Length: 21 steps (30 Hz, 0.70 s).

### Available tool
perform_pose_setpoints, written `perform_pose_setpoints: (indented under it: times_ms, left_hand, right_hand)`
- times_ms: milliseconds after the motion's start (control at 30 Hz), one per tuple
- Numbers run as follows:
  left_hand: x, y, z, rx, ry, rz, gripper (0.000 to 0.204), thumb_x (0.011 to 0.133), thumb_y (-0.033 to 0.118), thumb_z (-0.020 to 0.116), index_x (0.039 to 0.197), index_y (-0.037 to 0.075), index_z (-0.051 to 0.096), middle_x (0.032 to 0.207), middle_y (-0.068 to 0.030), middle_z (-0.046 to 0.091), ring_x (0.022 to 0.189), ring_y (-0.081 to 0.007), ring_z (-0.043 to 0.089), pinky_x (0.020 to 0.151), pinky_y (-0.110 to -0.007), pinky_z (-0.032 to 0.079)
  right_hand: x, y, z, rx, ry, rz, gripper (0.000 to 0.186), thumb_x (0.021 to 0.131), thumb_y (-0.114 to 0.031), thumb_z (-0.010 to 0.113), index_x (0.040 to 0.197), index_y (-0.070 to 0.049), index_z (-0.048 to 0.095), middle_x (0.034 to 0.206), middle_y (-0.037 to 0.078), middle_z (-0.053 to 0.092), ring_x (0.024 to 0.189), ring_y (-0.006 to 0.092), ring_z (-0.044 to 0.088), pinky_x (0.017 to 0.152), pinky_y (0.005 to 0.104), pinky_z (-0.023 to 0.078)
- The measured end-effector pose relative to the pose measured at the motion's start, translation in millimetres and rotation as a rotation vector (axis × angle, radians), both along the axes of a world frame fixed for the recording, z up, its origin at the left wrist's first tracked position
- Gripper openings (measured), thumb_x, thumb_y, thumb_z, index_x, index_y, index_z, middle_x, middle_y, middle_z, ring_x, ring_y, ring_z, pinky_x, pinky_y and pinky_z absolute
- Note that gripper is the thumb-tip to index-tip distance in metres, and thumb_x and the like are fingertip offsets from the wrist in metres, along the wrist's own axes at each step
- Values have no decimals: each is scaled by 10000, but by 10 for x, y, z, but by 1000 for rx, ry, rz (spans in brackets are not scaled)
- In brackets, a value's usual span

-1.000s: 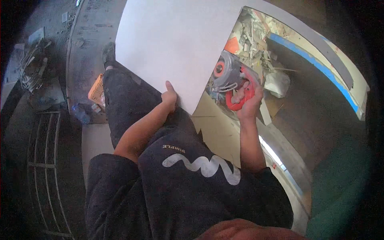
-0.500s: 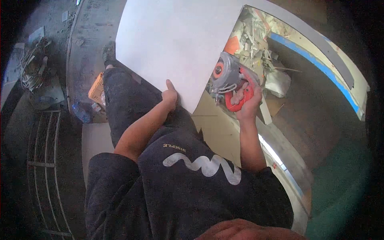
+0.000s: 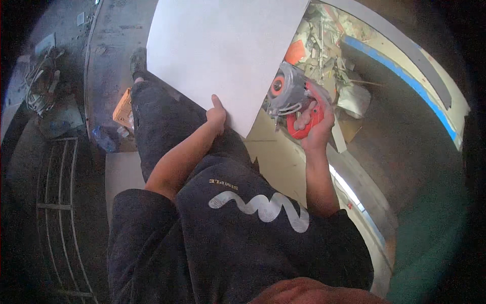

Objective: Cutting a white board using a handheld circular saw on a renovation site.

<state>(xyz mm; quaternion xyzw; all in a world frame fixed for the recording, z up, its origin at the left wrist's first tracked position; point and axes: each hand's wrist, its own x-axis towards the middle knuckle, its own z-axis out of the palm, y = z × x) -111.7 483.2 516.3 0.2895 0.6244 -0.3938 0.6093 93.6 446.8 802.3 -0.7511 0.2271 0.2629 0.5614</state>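
Note:
A large white board (image 3: 225, 48) slants across in front of me, its nearest corner close to my waist. My left hand (image 3: 216, 115) grips its near left edge, thumb on the top face and the fingers hidden below. In my right hand (image 3: 318, 126) is a circular saw (image 3: 289, 93) with a red handle, a dusty grey housing and an orange ring. My fingers wrap around the red handle. The saw sits at the board's right edge; its blade is hidden, so I cannot tell whether it touches the board.
Scraps and offcuts (image 3: 319, 50) lie beyond the saw, beside a crumpled whitish bag (image 3: 353, 99). Curved pale panels with a blue strip (image 3: 400, 71) arc around the right. Left of my leg are an orange case (image 3: 123, 109), a metal rack (image 3: 61, 202) and tangled cable (image 3: 40, 93).
The board, both hands and the saw sit slightly higher in the picture, partly with a small shift of the whole view. Both grips are unchanged.

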Motion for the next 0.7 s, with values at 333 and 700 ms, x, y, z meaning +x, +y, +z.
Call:
perform_pose_setpoints:
  times_ms: [333, 700]
  left_hand:
    - [195, 56, 116, -57, 60, 47, 1107, 918, 803, 313, 1400, -191, 387, 1401, -274, 529, 1267, -399, 540, 1019, -479, 448]
    - [199, 57, 107, -20, 54, 44, 1108, 922, 802, 291, 1365, -205, 423, 1336, -298, 568, 1222, -390, 574, 1000, -453, 466]
  right_hand:
    - [-20, -142, -38, 26, -18, -23, 438, 1016, -321, 362, 1246, -50, 618, 821, 4, 512, 436, 107, 428, 388, 270, 407]
    - [-29, -177, -99, 78, -33, 28, 368, 1017, -280, 409, 1245, -57, 594, 756, 23, 538, 428, 104, 426, 384, 261, 406]
